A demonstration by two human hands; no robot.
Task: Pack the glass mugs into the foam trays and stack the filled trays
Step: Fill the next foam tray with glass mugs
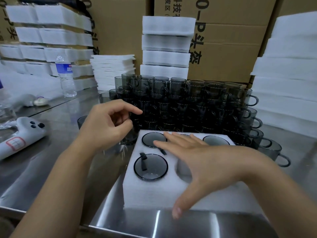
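A white foam tray [154, 191] lies on the steel table in front of me. Grey glass mugs sit in its far-left hole [151, 140], near-left hole [151, 166] and far-right hole [215, 140]. My right hand [202, 162] lies flat over the tray's middle with straight fingers, hiding the holes beneath, and its thumb hangs past the front edge. Just left of the tray's far corner, my left hand [108, 126] curls down over a loose glass mug [127, 139], seemingly gripping its rim.
A dense stack of grey glass mugs [188, 103] stands right behind the tray. Stacks of foam trays [166, 43] and cardboard boxes [228, 48] rise behind and at both sides. A water bottle [66, 76] and a white handheld device [22, 134] are on the left.
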